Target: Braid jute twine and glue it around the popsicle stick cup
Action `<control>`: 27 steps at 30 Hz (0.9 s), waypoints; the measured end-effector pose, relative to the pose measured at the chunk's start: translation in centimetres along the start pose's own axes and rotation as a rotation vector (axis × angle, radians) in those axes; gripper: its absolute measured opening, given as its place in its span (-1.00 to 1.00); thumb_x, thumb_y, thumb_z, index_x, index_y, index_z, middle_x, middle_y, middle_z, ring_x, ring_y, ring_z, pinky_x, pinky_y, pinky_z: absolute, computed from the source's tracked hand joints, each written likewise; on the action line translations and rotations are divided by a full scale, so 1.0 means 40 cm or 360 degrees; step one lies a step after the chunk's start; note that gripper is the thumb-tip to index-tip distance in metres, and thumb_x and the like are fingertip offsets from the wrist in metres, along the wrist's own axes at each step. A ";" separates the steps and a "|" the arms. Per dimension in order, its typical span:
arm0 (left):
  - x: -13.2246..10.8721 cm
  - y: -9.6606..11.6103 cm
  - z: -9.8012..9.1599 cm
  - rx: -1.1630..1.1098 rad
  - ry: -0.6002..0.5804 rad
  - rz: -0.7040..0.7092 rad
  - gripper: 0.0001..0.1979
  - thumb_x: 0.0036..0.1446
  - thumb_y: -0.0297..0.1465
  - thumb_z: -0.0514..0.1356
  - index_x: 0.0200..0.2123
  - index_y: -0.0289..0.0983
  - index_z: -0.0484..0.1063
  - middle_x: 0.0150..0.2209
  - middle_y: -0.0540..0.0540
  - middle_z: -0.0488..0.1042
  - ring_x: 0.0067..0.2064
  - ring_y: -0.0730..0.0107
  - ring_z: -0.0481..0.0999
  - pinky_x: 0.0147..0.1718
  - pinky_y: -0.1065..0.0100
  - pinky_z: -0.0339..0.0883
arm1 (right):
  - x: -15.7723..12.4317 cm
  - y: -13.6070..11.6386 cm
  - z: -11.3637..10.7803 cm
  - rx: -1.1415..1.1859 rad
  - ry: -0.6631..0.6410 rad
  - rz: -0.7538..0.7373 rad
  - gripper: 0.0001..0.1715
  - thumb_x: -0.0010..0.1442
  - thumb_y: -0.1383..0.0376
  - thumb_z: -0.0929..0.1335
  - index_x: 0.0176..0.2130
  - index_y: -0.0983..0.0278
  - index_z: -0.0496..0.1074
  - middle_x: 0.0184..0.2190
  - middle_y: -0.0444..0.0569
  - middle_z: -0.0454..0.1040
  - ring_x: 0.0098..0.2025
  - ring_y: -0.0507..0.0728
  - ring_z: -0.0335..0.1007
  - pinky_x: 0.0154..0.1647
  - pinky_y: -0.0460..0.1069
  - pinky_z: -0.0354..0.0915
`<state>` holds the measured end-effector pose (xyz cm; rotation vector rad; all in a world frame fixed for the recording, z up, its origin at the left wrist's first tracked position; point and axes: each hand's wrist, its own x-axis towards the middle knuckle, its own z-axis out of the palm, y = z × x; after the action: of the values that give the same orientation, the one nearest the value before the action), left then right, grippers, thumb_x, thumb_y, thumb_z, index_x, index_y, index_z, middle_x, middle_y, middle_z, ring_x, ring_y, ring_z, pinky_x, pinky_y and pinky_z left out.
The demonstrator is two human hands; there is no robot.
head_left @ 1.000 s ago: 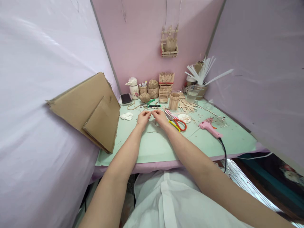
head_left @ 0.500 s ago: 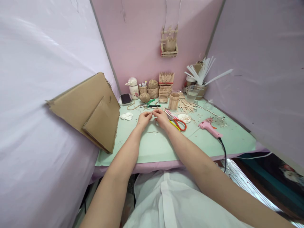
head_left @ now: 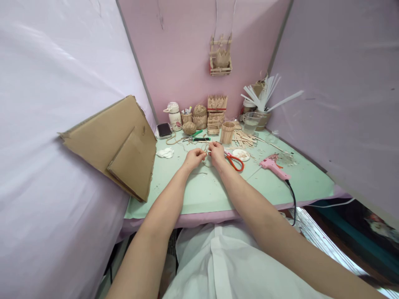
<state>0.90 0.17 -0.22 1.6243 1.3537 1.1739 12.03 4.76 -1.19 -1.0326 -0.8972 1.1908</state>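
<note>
My left hand (head_left: pixel 194 158) is closed in a pinch on a thin brown twine (head_left: pixel 206 165). Close beside it, my right hand (head_left: pixel 216 153) also pinches the twine, which loops between and below the fingers. A short loose piece of twine (head_left: pixel 199 173) lies on the table just below my hands. Red-handled scissors (head_left: pixel 235 162) lie right beside my right wrist, partly covered by it. Behind my hands rest green-and-black pliers (head_left: pixel 199 139) and a ball of twine (head_left: pixel 189 128).
A wooden-stick cup (head_left: pixel 227 133), scattered craft sticks (head_left: pixel 244 138) and a white lid (head_left: pixel 241 155) stand beyond my right hand. A pink glue gun (head_left: pixel 274 168) lies right. Cardboard (head_left: pixel 124 153) leans left; crumpled white tissue (head_left: pixel 165 153) sits near my left hand.
Both hands have shifted slightly right, and the right hand has turned and risen a little. More of the twine loop shows between and below them. The scissors' yellow part is now hidden.
</note>
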 end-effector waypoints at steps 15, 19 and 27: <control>-0.001 0.003 -0.010 -0.0394 0.0089 -0.0139 -0.73 -0.10 -0.35 0.25 -0.30 -0.37 0.53 -0.58 0.01 0.39 -0.55 0.55 0.27 -0.53 0.46 0.10 | -0.019 -0.032 0.005 0.0247 -0.0266 0.0032 -0.76 -0.08 0.18 0.38 -0.49 0.24 0.25 -0.60 -0.23 0.28 -0.55 -0.08 0.18 -0.57 -0.17 0.09; 0.001 -0.003 -0.011 -0.0365 0.0091 -0.0141 -0.70 -0.07 -0.37 0.22 -0.24 -0.38 0.53 -0.59 0.02 0.38 -0.55 0.56 0.26 -0.53 0.46 0.11 | -0.022 -0.036 0.005 0.0278 -0.0262 0.0052 -0.80 -0.09 0.21 0.37 -0.49 0.24 0.26 -0.60 -0.24 0.28 -0.56 -0.08 0.19 -0.56 -0.17 0.10; -0.012 0.026 -0.014 -0.0379 0.0060 -0.0196 -0.72 -0.01 -0.33 0.20 -0.23 -0.34 0.53 -0.53 -0.01 0.44 -0.57 0.57 0.31 -0.58 0.49 0.10 | -0.029 -0.040 0.005 0.0306 -0.0269 0.0069 -0.79 -0.11 0.22 0.39 -0.47 0.24 0.28 -0.57 -0.23 0.32 -0.54 -0.07 0.20 -0.57 -0.17 0.09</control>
<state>0.69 -0.52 0.82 1.3389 1.2651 1.2456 12.11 3.56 0.38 -0.8089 -0.8753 1.3880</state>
